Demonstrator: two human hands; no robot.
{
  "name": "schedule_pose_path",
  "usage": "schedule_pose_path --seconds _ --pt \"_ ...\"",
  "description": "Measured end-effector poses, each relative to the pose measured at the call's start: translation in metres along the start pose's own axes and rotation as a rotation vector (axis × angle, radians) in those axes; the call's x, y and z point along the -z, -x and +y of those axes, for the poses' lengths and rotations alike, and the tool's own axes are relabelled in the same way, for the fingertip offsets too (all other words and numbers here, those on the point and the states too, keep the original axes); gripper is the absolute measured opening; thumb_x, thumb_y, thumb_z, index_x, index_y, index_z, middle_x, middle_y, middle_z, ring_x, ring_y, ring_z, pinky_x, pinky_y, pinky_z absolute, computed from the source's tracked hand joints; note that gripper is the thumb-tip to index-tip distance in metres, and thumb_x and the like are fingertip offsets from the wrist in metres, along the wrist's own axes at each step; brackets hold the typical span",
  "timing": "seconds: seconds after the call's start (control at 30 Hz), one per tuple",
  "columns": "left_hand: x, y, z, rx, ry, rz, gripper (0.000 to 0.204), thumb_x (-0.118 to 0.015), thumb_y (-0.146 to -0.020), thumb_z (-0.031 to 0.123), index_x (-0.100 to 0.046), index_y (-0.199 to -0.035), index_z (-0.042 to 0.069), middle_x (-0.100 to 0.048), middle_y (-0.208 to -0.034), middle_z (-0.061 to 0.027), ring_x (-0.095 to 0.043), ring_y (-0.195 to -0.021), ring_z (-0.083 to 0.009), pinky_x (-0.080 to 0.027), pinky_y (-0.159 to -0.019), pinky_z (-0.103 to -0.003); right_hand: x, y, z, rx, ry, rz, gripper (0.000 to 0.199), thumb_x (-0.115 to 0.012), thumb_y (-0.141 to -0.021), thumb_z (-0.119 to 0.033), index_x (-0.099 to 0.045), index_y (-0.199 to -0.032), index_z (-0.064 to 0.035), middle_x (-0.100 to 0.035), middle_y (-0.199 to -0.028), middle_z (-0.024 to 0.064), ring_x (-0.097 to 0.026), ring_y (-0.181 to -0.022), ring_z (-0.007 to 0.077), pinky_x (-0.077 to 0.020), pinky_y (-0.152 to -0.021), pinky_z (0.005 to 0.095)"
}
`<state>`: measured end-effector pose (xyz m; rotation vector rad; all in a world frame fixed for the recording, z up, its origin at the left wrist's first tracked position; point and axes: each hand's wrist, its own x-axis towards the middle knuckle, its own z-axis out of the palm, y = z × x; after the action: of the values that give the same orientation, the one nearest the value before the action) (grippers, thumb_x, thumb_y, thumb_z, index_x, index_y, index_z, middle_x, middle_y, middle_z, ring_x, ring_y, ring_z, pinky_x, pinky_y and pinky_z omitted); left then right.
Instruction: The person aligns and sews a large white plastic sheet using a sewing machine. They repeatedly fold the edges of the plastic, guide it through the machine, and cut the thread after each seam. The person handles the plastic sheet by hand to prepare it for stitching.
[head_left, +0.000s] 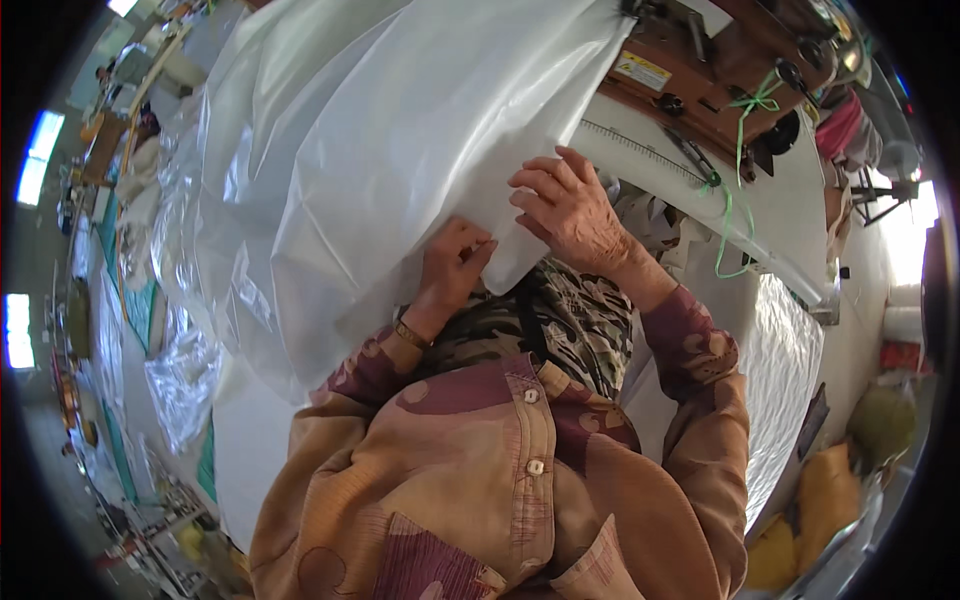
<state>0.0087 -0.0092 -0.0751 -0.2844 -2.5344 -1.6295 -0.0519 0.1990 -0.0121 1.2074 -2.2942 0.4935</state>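
A large white plastic sheet spreads in loose folds from the far side down to my lap. My left hand is closed over the sheet's near part, thumb and forefinger pressed together; what sits between them is too small to make out. Just right of it, my right hand hovers by the sheet's right edge, fingers bent and apart, nothing visible in them. Beyond that hand stands a brown sewing machine with a green string tied on it. A ruler scale runs along the white table in front of the machine.
A slim dark tool lies beside the ruler scale. Crumpled clear plastic fills the left side. Silvery wrinkled sheeting hangs to my right, with orange-yellow bags on the floor beyond. Camouflage cloth covers my lap.
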Motion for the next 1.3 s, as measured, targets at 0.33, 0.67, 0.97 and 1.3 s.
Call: schedule_pose_path --seconds 0.33,0.67,0.97,1.3 --pt "0.002 0.015 0.006 0.379 0.537 0.026 0.022 -0.066 -0.093 0.007 -0.066 -0.115 0.004 -0.059 -0.082 0.0009 -0.056 -0.061 -0.0054 -0.044 -0.048 -0.021 -0.016 -0.01 0.004 -0.018 -0.036 -0.188 0.015 -0.069 -0.083 -0.013 -0.063 -0.096 -0.0115 -0.062 -0.096 0.0011 -0.057 -0.106 0.0219 -0.032 -0.107 0.0533" --pt "-0.008 0.01 0.01 -0.009 0.222 0.213 0.017 -0.074 -0.086 0.005 -0.073 -0.103 0.004 -0.049 -0.077 0.0013 -0.044 -0.063 -0.008 -0.037 -0.056 -0.026 -0.006 -0.023 -0.015 0.002 -0.043 -0.251 0.011 -0.071 -0.083 -0.014 -0.064 -0.091 -0.0125 -0.059 -0.094 0.0024 -0.055 -0.101 0.0233 -0.027 -0.107 0.0551" --pt "0.007 0.008 0.017 -0.223 0.063 0.264 0.017 -0.069 -0.088 -0.001 -0.073 -0.104 0.001 -0.059 -0.079 -0.0076 -0.053 -0.064 -0.0156 -0.044 -0.059 -0.028 0.009 -0.034 -0.02 -0.003 -0.02 -0.336 0.006 -0.065 -0.085 -0.013 -0.064 -0.09 -0.0131 -0.058 -0.091 0.0027 -0.055 -0.099 0.0228 -0.0274 -0.107 0.0509" --pt "0.021 0.007 0.023 -0.393 -0.066 0.257 0.035 -0.065 -0.088 -0.005 -0.068 -0.121 0.006 -0.057 -0.075 -0.0076 -0.053 -0.059 -0.0205 -0.047 -0.057 -0.033 0.033 -0.058 -0.008 -0.059 -0.024 -0.411 0.011 -0.059 -0.086 -0.013 -0.067 -0.095 -0.0131 -0.058 -0.093 0.0022 -0.055 -0.1 0.0217 -0.0244 -0.11 0.0487"
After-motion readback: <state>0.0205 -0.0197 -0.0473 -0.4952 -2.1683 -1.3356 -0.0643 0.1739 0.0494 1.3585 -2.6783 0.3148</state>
